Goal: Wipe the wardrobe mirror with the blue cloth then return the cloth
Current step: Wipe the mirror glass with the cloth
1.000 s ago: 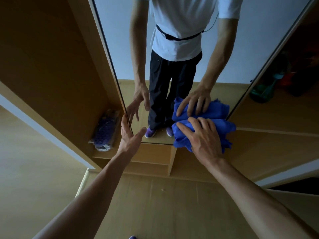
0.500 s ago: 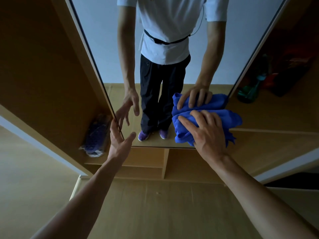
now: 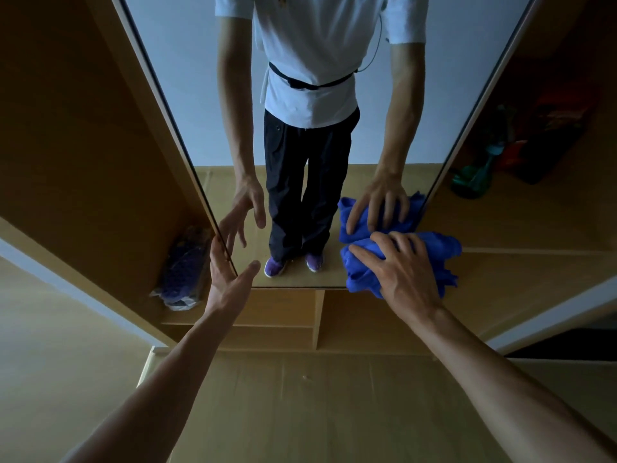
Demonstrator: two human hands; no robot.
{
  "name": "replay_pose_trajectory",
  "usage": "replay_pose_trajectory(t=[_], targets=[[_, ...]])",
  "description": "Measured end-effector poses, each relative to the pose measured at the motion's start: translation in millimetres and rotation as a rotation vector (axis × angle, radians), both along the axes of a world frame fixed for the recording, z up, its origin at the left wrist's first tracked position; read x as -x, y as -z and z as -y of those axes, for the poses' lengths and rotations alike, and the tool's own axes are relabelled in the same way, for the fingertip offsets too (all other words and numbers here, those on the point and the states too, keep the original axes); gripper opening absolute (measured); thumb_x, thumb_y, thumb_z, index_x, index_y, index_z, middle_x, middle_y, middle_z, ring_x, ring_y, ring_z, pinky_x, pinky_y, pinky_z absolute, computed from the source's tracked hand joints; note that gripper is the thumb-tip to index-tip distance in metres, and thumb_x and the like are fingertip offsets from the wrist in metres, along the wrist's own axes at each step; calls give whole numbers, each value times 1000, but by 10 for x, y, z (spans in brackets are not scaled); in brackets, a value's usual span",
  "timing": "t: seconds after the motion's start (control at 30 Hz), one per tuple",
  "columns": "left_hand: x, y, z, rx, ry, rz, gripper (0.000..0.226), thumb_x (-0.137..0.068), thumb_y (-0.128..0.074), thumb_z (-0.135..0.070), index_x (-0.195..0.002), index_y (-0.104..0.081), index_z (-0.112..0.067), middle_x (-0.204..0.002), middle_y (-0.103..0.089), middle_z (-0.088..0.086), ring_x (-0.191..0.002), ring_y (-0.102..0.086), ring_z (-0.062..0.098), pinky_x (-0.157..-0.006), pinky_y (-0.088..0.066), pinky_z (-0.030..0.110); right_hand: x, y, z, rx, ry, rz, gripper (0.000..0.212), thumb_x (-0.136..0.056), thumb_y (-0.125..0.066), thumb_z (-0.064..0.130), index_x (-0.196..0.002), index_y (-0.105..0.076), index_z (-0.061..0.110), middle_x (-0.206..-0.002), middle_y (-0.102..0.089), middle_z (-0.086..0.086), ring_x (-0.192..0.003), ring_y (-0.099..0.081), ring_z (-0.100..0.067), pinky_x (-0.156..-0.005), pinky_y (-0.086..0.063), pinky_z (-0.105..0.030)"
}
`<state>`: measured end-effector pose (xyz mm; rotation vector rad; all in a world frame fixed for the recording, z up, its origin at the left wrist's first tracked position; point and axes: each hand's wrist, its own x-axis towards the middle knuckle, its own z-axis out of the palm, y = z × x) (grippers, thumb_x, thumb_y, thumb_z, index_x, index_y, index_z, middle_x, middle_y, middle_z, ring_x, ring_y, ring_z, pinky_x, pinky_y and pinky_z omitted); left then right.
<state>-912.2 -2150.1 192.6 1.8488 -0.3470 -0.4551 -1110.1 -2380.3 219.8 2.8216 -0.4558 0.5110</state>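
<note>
Both bare forearms stretched forward above a flat cardboard sheet [image 3: 300,402] that lay on the floor before the wardrobe [image 3: 83,135]. Left hand [image 3: 227,279] was open at the left edge of the wardrobe mirror [image 3: 187,95], near its lower left corner. Its fingers were straight along the edge and its thumb stood apart in front of the glass; I could not tell if it touched the edge. Right hand [image 3: 405,272] gripped the blue cloth [image 3: 445,248] with bent, spread fingers and pressed it to the glass. The cloth was bunched at the lower right corner of the mirror, and it hung a little over the bottom edge and over the right edge.

Under the mirror, a wooden divider [image 3: 319,317] stood upright between two low compartments. Left of the mirror, a plastic bag [image 3: 183,265] with something purple inside leaned in the bottom of the left compartment. Right of the mirror, a teal object [image 3: 474,182] stood on a shelf in the dark; its kind was not clear. In the glass appeared the person in a white shirt, dark trousers and purple shoes.
</note>
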Motion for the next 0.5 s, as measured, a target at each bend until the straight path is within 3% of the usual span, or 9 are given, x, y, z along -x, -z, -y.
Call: replay_pose_trajectory(t=[0.27,0.5], targets=[[75,-51,72,27,-66,22,106,-73,-66,-38,-161,-6,-31,-168,-18,4,-153,-21,21,-120,-29,56,75,-542,141,60,26,220,78,-63,-77,9,-137,-57,26,-132,-54,-11,-115,-50,-34,-101,-35,-50],[82,-62,80,-8,-58,14,109,-73,-64,-40,-162,-2,-29,-169,-13,4,-155,-18,22,-121,-27,57,145,-340,235,30,20,172,84,-57,-85,10,-135,-58,24,-130,-54,-10,-116,-52,-34,-99,-38,-49]])
